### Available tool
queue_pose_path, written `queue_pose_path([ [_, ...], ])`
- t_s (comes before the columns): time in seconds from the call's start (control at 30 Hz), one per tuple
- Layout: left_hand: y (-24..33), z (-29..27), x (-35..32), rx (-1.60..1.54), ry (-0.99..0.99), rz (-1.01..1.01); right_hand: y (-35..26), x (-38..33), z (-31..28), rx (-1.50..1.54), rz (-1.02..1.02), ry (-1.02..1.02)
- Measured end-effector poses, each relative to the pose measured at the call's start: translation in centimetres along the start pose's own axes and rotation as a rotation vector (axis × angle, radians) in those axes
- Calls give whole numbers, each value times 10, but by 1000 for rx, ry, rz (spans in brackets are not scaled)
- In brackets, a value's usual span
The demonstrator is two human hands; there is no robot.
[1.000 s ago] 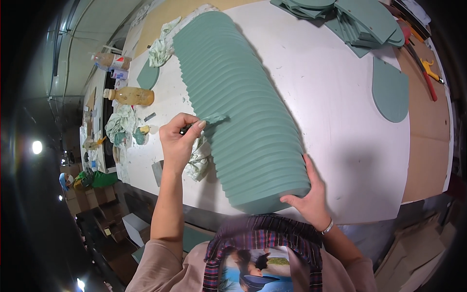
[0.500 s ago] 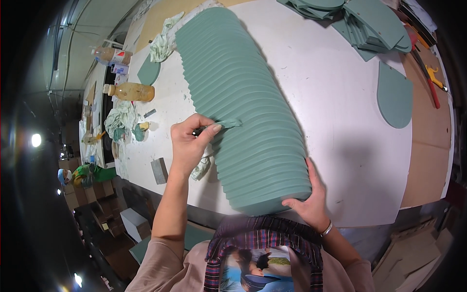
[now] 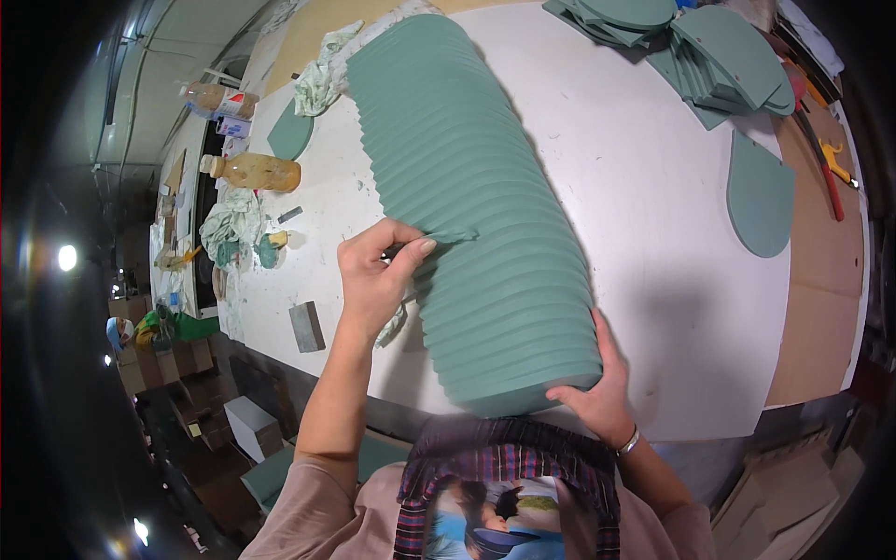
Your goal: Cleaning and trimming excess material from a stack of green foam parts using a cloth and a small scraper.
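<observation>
A long row of green panels (image 3: 490, 201), packed face to face with curved edges up, lies on the white table. My left hand (image 3: 375, 266) is closed in a pinch on a thin tool with a dark handle. The tool's green-coated end (image 3: 455, 238) rests against the ridged edges, about midway along the row; its exact kind I cannot make out. My right hand (image 3: 605, 397) lies against the near right corner of the row, thumb on the end panel and fingers along the side.
At left are a bottle of yellowish liquid (image 3: 252, 173), a stained rag (image 3: 233, 229) and a grey block (image 3: 306, 327). Another rag (image 3: 322, 84) lies beside the row's far end. More green panels (image 3: 719, 61) are piled at far right, with one loose panel (image 3: 761, 196) nearer.
The view has shifted slightly, so everything sits a little differently in the picture. The tool's tip has edged a little further onto the ridges; my right hand keeps its place.
</observation>
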State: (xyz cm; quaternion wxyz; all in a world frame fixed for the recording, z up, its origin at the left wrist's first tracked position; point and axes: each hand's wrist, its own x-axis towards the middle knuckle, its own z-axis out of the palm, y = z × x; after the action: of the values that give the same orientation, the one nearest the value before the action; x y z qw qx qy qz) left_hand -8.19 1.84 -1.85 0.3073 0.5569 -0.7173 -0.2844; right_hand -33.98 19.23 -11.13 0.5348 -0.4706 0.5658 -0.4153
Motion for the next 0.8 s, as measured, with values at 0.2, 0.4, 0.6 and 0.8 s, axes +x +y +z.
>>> queue_pose_path([
  [0.2,-24,-19,-11,-163,158,-146,-9,2,-2,38,41,-28],
  [0.4,-30,-32,-9,-206,233,-136,-20,13,-5,-19,-30,-20],
  [0.6,-30,-30,-7,-216,234,-165,-54,24,-6,-260,-141,-9],
  [0.8,-33,-26,5,-217,221,-149,-76,29,11,-542,-334,-48],
])
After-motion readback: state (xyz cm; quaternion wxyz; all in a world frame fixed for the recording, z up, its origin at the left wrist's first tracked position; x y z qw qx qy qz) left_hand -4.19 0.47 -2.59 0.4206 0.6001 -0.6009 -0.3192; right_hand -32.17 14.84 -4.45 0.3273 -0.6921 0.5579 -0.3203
